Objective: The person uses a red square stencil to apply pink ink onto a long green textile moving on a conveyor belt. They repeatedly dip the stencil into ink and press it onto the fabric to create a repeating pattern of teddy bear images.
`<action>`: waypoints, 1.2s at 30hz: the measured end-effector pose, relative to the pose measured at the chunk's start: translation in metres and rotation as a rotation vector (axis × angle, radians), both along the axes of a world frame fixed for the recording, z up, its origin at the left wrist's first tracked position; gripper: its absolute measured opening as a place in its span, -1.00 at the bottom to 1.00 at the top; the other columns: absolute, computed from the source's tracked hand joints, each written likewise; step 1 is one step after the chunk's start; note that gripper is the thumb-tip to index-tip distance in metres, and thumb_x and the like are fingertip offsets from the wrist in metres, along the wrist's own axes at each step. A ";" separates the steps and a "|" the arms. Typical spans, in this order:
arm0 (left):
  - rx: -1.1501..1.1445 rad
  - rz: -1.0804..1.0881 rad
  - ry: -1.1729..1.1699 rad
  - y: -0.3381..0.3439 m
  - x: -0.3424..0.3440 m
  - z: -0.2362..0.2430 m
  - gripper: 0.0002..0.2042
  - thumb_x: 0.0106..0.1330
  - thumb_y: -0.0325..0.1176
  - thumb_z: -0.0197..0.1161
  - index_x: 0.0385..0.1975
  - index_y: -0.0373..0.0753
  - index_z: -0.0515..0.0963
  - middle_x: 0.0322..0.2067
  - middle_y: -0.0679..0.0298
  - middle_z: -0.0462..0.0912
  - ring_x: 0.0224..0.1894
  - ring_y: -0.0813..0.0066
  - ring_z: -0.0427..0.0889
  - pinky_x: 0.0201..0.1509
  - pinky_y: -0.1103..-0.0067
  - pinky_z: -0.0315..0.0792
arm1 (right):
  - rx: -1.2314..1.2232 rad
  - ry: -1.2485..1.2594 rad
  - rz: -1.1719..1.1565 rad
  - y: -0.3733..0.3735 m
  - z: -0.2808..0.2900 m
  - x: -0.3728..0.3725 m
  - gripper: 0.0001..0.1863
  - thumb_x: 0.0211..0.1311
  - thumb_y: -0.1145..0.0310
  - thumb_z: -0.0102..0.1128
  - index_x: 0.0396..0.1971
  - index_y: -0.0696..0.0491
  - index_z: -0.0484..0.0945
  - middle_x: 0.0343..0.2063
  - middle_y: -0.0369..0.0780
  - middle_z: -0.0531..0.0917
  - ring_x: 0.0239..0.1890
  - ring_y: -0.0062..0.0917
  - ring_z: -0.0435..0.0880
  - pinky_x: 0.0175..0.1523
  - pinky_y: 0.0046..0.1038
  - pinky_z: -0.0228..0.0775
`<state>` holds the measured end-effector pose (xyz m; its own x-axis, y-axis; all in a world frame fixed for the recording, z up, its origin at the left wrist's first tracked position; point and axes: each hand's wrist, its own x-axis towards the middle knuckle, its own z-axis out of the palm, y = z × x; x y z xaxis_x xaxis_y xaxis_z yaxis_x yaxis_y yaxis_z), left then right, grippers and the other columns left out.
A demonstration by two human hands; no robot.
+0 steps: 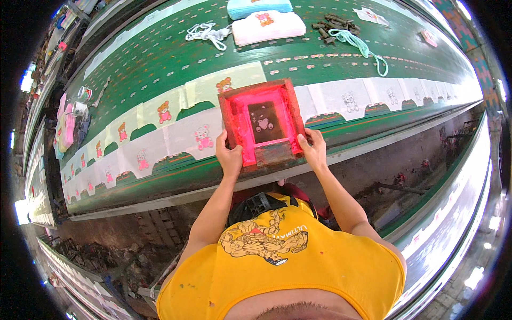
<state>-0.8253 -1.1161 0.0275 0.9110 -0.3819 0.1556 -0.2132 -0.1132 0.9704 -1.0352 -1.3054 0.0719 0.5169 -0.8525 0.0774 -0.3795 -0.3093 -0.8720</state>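
My left hand [230, 153] grips the left side of a square red printing screen [282, 90], and my right hand [313, 144] holds its right side, thumb on the rim. Bright pink ink coats the inside border around a dark mesh window [262, 121] showing a pale bear design, with a dull grey strip along the near inner edge. The screen is over a long green table [181, 69] at a row of cloth pieces. White pieces with pink bear prints [203, 137] and outline-only bears [350, 101] lie along the near edge; orange-and-pink bears [164, 112] show on pieces behind.
Folded white [272, 29] and blue [250, 6] cloths lie at the back, with white cord [208, 33], turquoise cord [362, 48] and dark short rods [336, 24]. Cans [84, 95] and pastel cloths [65, 128] sit at the left. Another long table [453, 213] runs at the right.
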 end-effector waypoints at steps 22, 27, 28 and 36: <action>0.312 0.050 -0.074 -0.072 -0.045 0.003 -0.44 0.01 -0.61 0.35 0.12 -0.55 0.52 0.10 -0.19 0.63 0.23 0.00 0.60 0.36 0.35 0.42 | -0.422 0.093 0.693 -0.036 0.052 -0.040 -0.51 0.04 0.33 0.46 0.00 0.18 0.60 -0.01 -0.07 0.60 0.14 -0.11 0.52 0.25 -0.15 0.41; 0.317 0.023 -0.099 -0.073 -0.045 0.006 -0.43 0.01 -0.60 0.35 0.13 -0.55 0.51 0.09 -0.18 0.63 0.21 0.00 0.61 0.35 0.35 0.43 | -0.561 0.142 0.678 -0.037 0.032 -0.016 -0.63 -0.09 0.58 0.29 -0.17 0.13 0.60 -0.15 -0.14 0.61 0.00 -0.17 0.58 0.17 -0.20 0.48; 0.318 0.020 -0.102 -0.073 -0.045 0.008 -0.43 0.01 -0.60 0.35 0.13 -0.55 0.51 0.09 -0.18 0.63 0.21 0.00 0.61 0.35 0.35 0.42 | -0.575 0.149 0.659 -0.041 0.027 -0.009 -0.68 -0.09 0.56 0.29 -0.22 0.13 0.59 -0.19 -0.15 0.60 -0.03 -0.17 0.57 0.14 -0.21 0.48; 0.289 0.026 -0.031 -0.072 -0.046 0.006 -0.42 0.01 -0.59 0.37 0.15 -0.52 0.50 0.11 -0.16 0.62 0.23 0.02 0.59 0.37 0.36 0.40 | -0.565 0.098 0.706 -0.039 0.028 -0.011 -0.71 -0.11 0.57 0.25 -0.27 0.14 0.55 -0.23 -0.13 0.60 -0.05 -0.17 0.58 0.10 -0.22 0.51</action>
<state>-0.8718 -1.1877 0.0337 0.9176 -0.3910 0.0713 -0.2354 -0.3902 0.8901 -1.0460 -1.3440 0.1002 0.9309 -0.1839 0.3157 -0.0043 -0.8695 -0.4940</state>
